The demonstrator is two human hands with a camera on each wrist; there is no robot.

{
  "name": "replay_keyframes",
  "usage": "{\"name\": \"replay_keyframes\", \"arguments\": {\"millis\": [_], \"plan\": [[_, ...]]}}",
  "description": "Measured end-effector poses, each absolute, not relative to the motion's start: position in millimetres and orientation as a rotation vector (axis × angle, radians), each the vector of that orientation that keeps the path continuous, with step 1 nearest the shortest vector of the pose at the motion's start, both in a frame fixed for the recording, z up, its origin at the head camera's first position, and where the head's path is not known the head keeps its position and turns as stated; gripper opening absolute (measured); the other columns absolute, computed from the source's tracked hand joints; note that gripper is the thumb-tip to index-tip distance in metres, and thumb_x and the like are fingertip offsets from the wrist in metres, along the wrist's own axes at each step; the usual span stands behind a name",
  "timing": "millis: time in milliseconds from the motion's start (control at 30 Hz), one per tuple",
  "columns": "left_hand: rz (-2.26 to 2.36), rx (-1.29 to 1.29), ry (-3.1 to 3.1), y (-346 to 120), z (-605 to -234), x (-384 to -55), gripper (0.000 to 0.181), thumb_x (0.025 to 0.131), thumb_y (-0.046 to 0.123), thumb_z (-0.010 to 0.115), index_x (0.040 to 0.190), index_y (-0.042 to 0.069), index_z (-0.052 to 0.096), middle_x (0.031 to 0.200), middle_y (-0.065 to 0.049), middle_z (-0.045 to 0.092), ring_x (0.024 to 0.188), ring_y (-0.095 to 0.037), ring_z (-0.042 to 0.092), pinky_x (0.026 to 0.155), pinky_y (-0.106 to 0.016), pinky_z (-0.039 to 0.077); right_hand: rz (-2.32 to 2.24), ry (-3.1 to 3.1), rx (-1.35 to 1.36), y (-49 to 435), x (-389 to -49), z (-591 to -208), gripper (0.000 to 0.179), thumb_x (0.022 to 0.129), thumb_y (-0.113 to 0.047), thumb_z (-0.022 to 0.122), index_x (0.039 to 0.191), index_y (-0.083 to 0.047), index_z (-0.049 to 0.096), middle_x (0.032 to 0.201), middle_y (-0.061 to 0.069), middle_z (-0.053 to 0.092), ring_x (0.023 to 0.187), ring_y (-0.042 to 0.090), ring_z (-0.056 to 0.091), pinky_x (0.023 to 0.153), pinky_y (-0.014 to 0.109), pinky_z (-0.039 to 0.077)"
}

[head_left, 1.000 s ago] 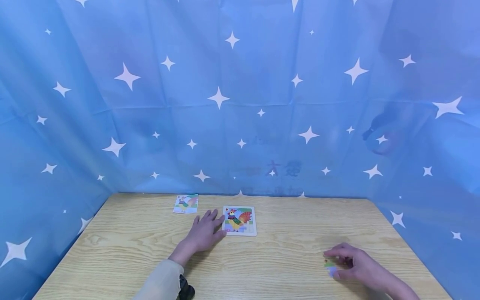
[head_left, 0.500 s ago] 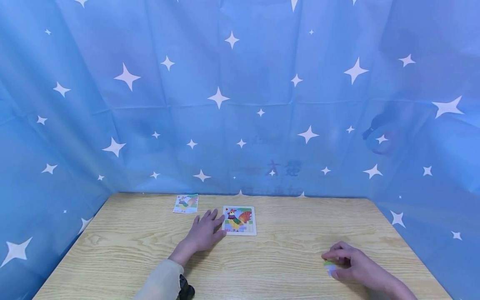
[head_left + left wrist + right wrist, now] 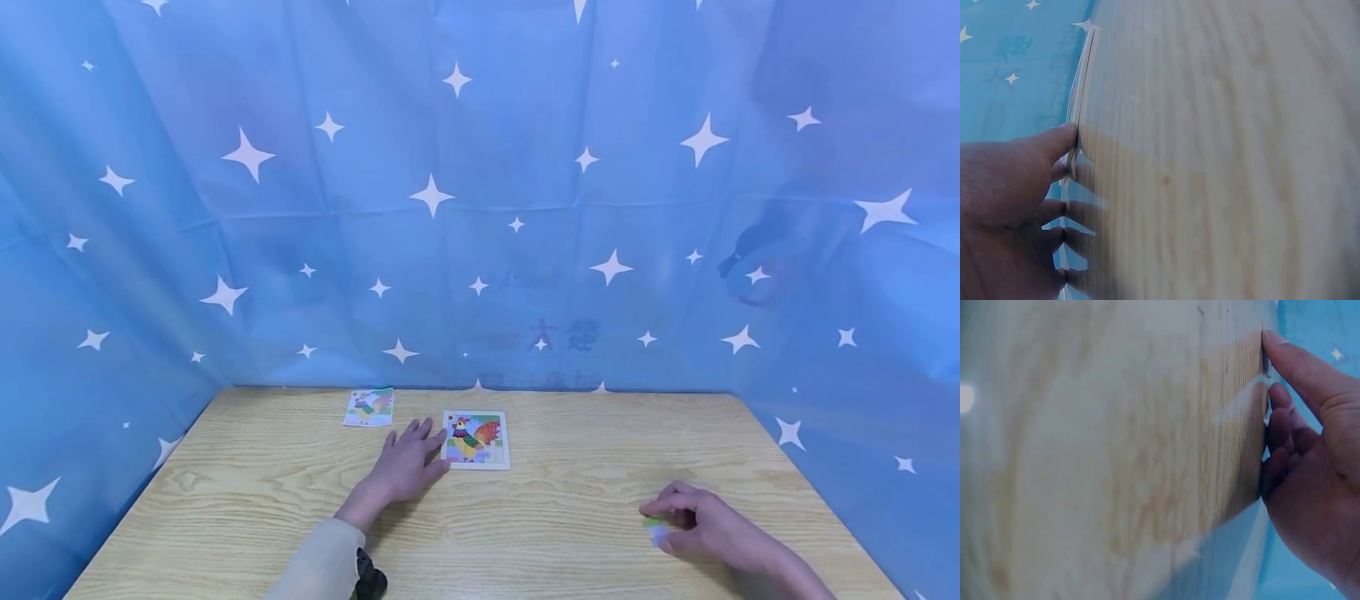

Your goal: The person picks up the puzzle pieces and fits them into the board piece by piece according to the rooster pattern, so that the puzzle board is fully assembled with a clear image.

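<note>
A rooster jigsaw puzzle (image 3: 482, 433) in a white-edged tray lies on the wooden table, with a pale bare patch at its lower right. My left hand (image 3: 406, 467) rests with spread fingers at the tray's left edge; in the left wrist view the hand (image 3: 1010, 200) lies low along the tabletop. Farther right, my right hand (image 3: 701, 525) pinches a green and light-blue puzzle piece (image 3: 655, 530) between thumb and fingers, down at the table. The right wrist view shows that hand (image 3: 1322, 444) with its thumb on the thin piece and the other fingers curled.
A small rooster picture card (image 3: 368, 407) lies left of the tray, near the table's back edge. Behind the wooden table (image 3: 570, 508) hangs a blue curtain (image 3: 480, 125) with white stars, which also runs along both sides.
The right hand has shifted slightly left with the puzzle piece, and its fingers now cover more of it. The left hand and tray keep their place; the head view has turned slightly.
</note>
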State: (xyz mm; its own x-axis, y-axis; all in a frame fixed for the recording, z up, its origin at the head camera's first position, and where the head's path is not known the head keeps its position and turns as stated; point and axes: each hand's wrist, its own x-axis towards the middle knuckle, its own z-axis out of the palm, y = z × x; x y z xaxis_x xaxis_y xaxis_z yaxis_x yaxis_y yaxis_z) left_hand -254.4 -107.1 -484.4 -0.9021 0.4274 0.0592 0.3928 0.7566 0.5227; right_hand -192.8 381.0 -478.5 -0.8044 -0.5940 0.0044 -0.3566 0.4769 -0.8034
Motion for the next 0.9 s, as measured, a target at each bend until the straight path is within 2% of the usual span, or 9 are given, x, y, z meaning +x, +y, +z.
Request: {"name": "replay_keyframes", "arguments": {"millis": [167,433,700,900], "plan": [[0.815,0.652,2.884,-108.8,-486.0,-254.8,0.057,0.104,0.032,0.060,0.152,0.002,0.048,0.160,-0.030,0.032,0.149,-0.051,0.023,0.115,-0.073,0.013,-1.253,2.430,-0.747,378.1,-194.7,-479.5,0.034,0.094,-0.009,0.074,0.127,0.001,0.069,0.095,0.009,0.056,0.073,0.021,0.045,0.056,0.031,0.035],[0.814,0.633,2.881,-107.5,-477.5,-251.7,0.055,0.104,0.030,0.062,0.150,0.001,0.051,0.159,-0.029,0.034,0.148,-0.050,0.025,0.115,-0.073,0.015,-1.256,2.424,-0.667,375.5,-193.1,-479.6,0.031,0.093,-0.008,0.075,0.120,0.000,0.064,0.102,0.008,0.057,0.078,0.021,0.047,0.060,0.032,0.040],[0.818,0.624,2.883,-107.5,-476.9,-251.1,0.056,0.103,0.031,0.062,0.150,0.002,0.052,0.159,-0.028,0.035,0.149,-0.049,0.026,0.115,-0.072,0.016,-1.244,2.462,-0.555,370.9,-194.7,-472.9,0.026,0.087,-0.009,0.080,0.105,-0.002,0.062,0.085,0.004,0.054,0.070,0.012,0.048,0.057,0.031,0.040],[0.820,0.625,2.885,-106.6,-478.0,-252.2,0.055,0.103,0.030,0.063,0.149,0.002,0.053,0.159,-0.028,0.035,0.148,-0.049,0.026,0.115,-0.073,0.016,-1.222,2.538,-0.592,366.9,-200.0,-467.5,0.020,0.085,-0.008,0.080,0.098,-0.005,0.065,0.081,-0.001,0.056,0.069,0.007,0.050,0.057,0.028,0.043]]}}
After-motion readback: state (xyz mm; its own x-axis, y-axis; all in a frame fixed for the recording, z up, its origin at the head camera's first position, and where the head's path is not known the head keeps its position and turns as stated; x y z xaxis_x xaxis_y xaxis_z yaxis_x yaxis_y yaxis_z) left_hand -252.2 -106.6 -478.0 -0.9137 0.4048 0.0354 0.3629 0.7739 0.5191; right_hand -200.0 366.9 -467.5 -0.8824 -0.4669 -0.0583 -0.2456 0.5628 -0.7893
